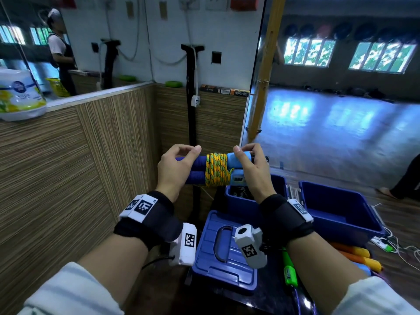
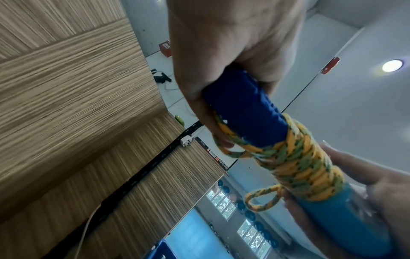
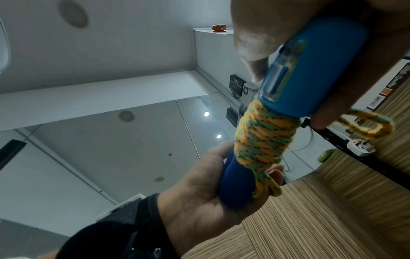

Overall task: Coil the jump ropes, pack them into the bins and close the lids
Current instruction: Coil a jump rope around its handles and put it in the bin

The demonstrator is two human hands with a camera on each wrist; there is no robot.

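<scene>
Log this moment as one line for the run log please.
stage: coiling | left hand: grips dark blue handle ends | right hand: grips light blue ends | yellow-green rope: wound around handles | blue bin: open

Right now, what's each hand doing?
Left hand: grips the dark blue end of the jump rope handles.
Right hand: grips the light blue end of those handles.

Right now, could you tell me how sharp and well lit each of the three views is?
Head view: the yellow-green rope is sharp, the windows blow out, the floor glares. Left wrist view: the left hand is dim, the wood panelling smeared. Right wrist view: the right hand is blurred and shadowed.
</scene>
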